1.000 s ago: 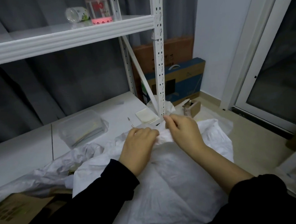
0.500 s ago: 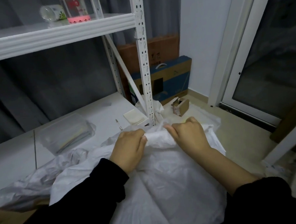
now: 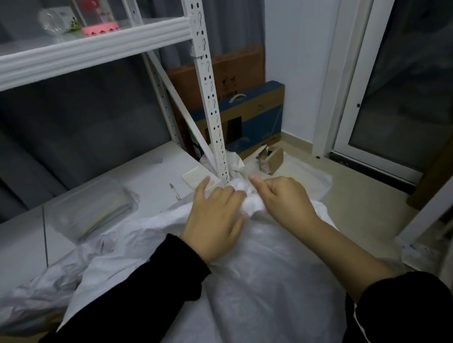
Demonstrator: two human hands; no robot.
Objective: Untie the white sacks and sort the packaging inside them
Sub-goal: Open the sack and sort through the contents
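Observation:
A full white sack (image 3: 253, 289) lies in front of me, its bunched neck (image 3: 251, 204) pointing at the shelf post. My left hand (image 3: 215, 219) lies on the sack just left of the neck, fingers curled into the fabric and forefinger stretched out. My right hand (image 3: 283, 202) grips the gathered neck from the right, thumb raised. What the sack holds is hidden. A second, crumpled greyish sack (image 3: 49, 288) lies flat to the left.
A white metal shelf post (image 3: 210, 92) stands right behind the sack's neck. On the lower shelf board (image 3: 18, 253) sit a clear plastic box (image 3: 92, 208) and a small white pad (image 3: 196, 175). A small cardboard box (image 3: 271, 159) and flat cartons (image 3: 257, 121) stand on the floor beyond.
Both hands have shifted on the sack's neck, closer to the shelf post. My left forefinger now sticks out and my right thumb is lifted. The view has tilted slightly.

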